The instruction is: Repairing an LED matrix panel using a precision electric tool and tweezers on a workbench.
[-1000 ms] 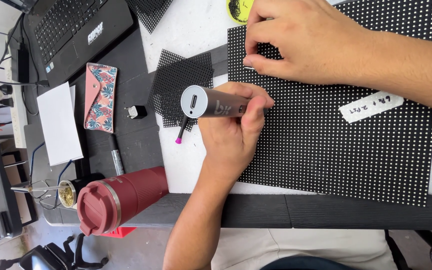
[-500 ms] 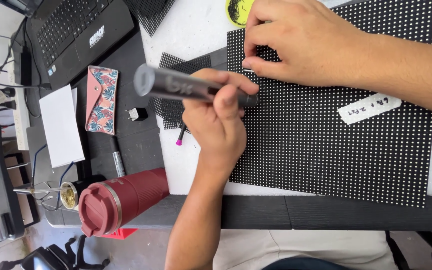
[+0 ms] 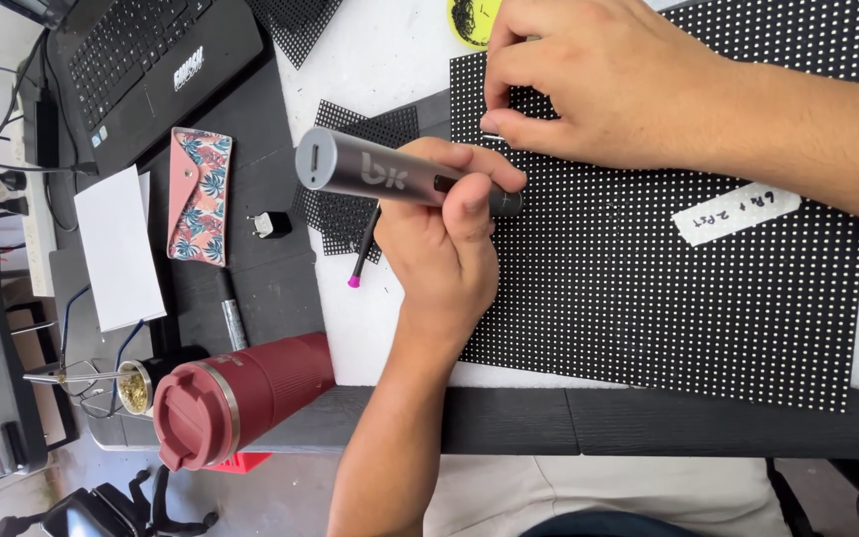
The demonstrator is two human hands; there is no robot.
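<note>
Your left hand [image 3: 444, 244] is closed round the grey electric screwdriver [image 3: 400, 179] over the black LED panel's [image 3: 668, 288] left edge on the table [image 3: 390, 60], your right hand [image 3: 599, 80] pinches the panel's corner; it looks stiff, fragile, best gripped by edges.

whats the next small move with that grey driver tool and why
Probably tip the grey driver tool upright over the spot the right hand pinches on the dotted black panel. The left hand holds it nearly flat, its tip beside those fingers at the panel's corner.
</note>
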